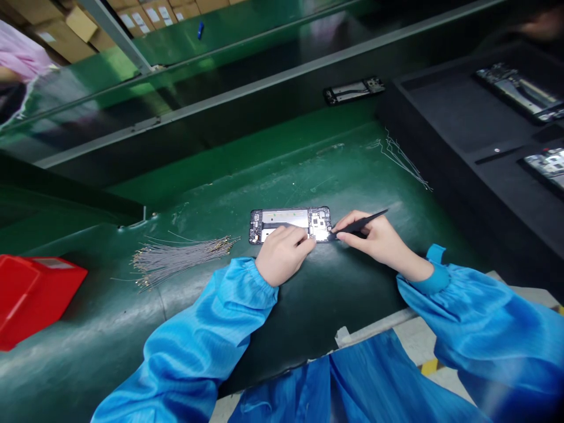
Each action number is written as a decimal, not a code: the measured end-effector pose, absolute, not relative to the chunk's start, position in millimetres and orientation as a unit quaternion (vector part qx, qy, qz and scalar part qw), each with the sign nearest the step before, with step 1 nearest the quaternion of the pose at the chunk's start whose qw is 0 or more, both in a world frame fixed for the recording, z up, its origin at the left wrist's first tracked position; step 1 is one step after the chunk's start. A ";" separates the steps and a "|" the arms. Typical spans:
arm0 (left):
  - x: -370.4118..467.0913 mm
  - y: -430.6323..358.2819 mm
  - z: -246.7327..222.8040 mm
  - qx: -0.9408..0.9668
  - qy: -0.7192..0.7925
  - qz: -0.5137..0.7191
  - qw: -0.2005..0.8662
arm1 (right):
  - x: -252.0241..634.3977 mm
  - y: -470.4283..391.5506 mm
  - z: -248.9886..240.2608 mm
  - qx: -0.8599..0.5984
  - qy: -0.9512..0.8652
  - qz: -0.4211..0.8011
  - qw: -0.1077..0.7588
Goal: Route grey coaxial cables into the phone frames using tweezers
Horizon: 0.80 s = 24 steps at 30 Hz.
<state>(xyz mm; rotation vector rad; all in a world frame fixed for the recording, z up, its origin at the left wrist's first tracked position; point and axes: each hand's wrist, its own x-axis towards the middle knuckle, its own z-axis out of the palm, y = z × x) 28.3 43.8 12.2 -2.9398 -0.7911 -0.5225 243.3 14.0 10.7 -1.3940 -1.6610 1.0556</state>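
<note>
An opened phone frame [285, 217] with exposed circuit boards lies flat on the green mat. My left hand [284, 252] rests on its near edge, fingers curled together; what they pinch, if anything, is too small to make out. Black tweezers [363, 223] are held in my right hand [374, 238], their tip at the board on the phone's right end. Left of the phone lies a bundle of thin grey cables [183, 258] with gold-coloured ends.
A red bin [37, 296] stands at the left. Loose cables [403, 158] and another phone frame [353, 91] lie farther back. A black foam tray [458, 141] with phone frames occupies the right. A person's pink sleeve shows at upper left.
</note>
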 end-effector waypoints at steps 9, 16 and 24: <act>28.2 43.9 12.7 -0.951 -0.254 -0.175 0.026 | 243.3 12.8 10.7 -0.523 -0.672 0.382 0.360; 28.8 44.4 12.3 -0.953 -0.255 -0.163 0.021 | 240.4 5.9 10.3 -0.442 -0.763 0.300 0.365; 32.4 48.4 9.7 -0.922 -0.329 -0.154 -0.132 | 245.0 21.6 15.8 -0.439 -0.788 0.256 0.348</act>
